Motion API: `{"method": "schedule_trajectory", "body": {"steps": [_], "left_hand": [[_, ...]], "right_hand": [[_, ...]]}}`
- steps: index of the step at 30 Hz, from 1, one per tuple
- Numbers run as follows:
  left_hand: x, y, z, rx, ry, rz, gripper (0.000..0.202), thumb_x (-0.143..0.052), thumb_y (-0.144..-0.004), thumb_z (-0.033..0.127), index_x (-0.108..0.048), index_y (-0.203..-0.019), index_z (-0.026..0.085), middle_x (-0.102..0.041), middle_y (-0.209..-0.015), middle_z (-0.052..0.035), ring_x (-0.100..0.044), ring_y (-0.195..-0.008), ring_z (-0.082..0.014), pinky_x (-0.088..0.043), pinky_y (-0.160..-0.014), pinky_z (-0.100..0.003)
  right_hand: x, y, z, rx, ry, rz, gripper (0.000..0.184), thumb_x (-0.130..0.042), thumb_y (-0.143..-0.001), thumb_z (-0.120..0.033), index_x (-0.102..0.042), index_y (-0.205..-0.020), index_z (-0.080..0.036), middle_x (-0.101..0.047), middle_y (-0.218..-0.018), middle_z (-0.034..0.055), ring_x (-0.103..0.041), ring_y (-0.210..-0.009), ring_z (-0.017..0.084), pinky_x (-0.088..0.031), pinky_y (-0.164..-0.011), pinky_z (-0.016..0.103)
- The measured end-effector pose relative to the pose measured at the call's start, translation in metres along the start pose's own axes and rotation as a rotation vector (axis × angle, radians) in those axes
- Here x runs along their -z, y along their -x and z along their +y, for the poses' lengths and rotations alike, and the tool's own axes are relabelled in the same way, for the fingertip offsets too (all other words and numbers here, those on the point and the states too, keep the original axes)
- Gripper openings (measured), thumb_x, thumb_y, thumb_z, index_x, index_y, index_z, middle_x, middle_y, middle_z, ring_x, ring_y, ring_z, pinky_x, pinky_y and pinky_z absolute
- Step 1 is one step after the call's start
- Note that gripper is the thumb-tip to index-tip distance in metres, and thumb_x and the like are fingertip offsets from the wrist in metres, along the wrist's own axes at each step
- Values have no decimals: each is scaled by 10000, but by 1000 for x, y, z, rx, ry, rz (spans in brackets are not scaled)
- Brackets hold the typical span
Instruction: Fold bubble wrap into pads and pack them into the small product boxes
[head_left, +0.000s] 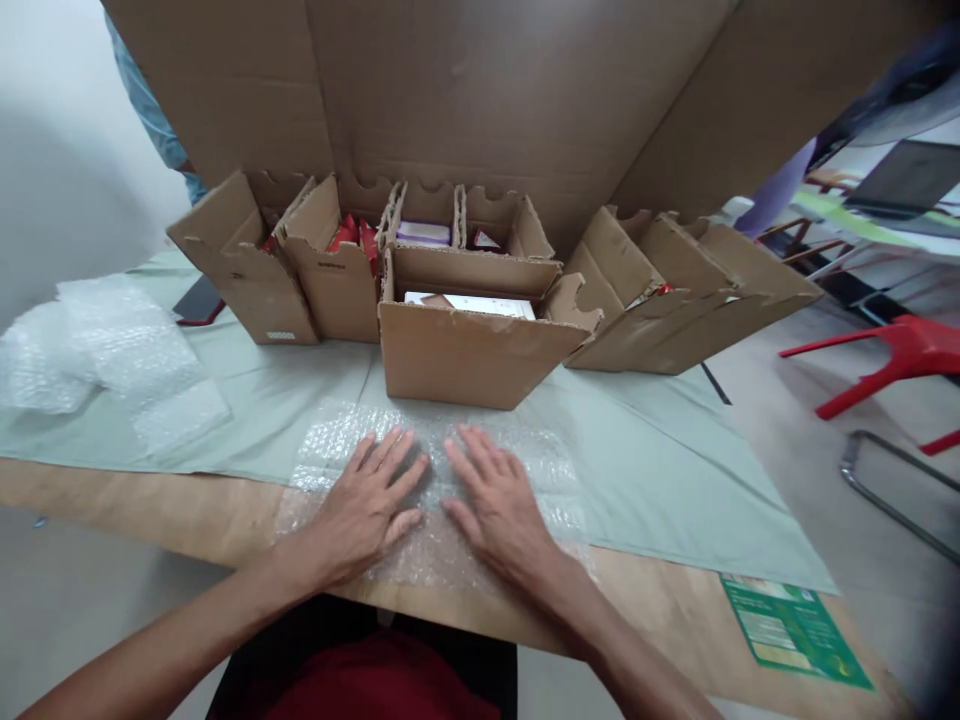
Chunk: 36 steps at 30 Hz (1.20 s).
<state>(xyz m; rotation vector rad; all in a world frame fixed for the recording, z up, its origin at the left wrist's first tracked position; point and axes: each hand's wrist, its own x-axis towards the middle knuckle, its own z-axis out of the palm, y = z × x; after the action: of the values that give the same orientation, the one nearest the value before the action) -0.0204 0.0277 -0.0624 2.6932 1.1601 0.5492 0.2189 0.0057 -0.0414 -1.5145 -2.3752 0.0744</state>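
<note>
Bubble wrap laid flat by front box, unfolded | left hand, right hand atop, fingers spread, gripping nothing

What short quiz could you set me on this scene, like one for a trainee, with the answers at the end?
1. What lies beneath the left hand and the right hand?
2. True or false: the green leaflet lies at the table's left end.
3. Which colour is the cloth under the boxes?
A) red
B) pale green
C) black

Key:
1. Bubble wrap.
2. False; the leaflet lies toward the right end.
3. B.
</note>
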Motion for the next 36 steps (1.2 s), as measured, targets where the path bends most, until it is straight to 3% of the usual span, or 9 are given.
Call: {"method": "schedule_trajectory", "body": {"steps": [5,12,16,19,22,26,29,33,36], "left_hand": [[-7,11,-15,100,-46,-63,727,-600,-914,629,-446,-1527,269,-344,-1652,-162,-241,-1543,-429,-122,-1232,-662],[12,37,-32,215,-197,-82,694,-406,-997,639,-376,-1554,227,-289,-1667,-201,-225,-1547,-432,-185,-1204,-682],[14,23,-17,134,-240,-77,593,-345,-1046,550,-374,-1545,230,-253,-1687,-171,-177,-1578,-347,-166,-1247,-606],[10,9,-10,53,-231,-123,596,-405,-1039,534,-374,-1550,231,-275,-1683,-158,-190,-1578,-330,-172,-1257,-577],[8,8,-23,71,-230,-190,626,-426,-1026,548,-393,-1545,200,-318,-1659,-185,-254,-1556,-350,-205,-1242,-592],[15,33,-51,195,-240,-149,653,-394,-1025,535,-384,-1544,139,-302,-1658,-215,-273,-1545,-376,-234,-1228,-604],[26,58,-52,217,-241,-63,635,-388,-1029,510,-400,-1529,119,-327,-1646,-221,-296,-1534,-381,-241,-1229,-591],[39,76,-34,-4,-176,-99,652,-496,-1004,497,-342,-1575,223,-286,-1685,-125,-254,-1557,-329,-216,-1257,-530],[41,79,-25,-106,-138,-147,698,-588,-949,517,-379,-1557,245,-360,-1654,-104,-322,-1528,-323,-211,-1259,-534]], "right_hand": [[-25,9,12,-34,85,-89,635,-527,-994,-499,-447,-1543,-191,-400,-1631,143,-375,-1499,345,-347,-1188,540],[-7,63,64,-279,315,-1,606,-320,-1059,-494,-408,-1562,-167,-442,-1602,166,-415,-1477,332,-355,-1166,541],[3,43,38,-295,336,26,594,-321,-1059,-472,-421,-1557,-164,-411,-1620,169,-360,-1507,343,-323,-1183,556],[-2,16,8,-118,235,-70,576,-380,-1049,-464,-429,-1558,-198,-380,-1645,124,-340,-1522,308,-316,-1205,518],[-12,7,3,-25,160,-164,580,-438,-1031,-479,-454,-1545,-213,-398,-1638,101,-371,-1507,294,-324,-1209,498],[-10,44,46,-220,203,-65,564,-408,-1037,-447,-472,-1526,-175,-437,-1608,145,-414,-1480,328,-364,-1168,552],[10,94,78,-334,229,74,517,-391,-1042,-433,-554,-1437,-142,-546,-1512,193,-519,-1391,359,-458,-1070,563],[41,146,77,-157,108,51,452,-479,-1020,-331,-526,-1458,-230,-599,-1471,120,-591,-1325,279,-529,-1003,449],[42,152,61,-29,92,47,425,-469,-1008,-202,-574,-1416,-259,-622,-1450,93,-598,-1320,251,-542,-979,412]]}}
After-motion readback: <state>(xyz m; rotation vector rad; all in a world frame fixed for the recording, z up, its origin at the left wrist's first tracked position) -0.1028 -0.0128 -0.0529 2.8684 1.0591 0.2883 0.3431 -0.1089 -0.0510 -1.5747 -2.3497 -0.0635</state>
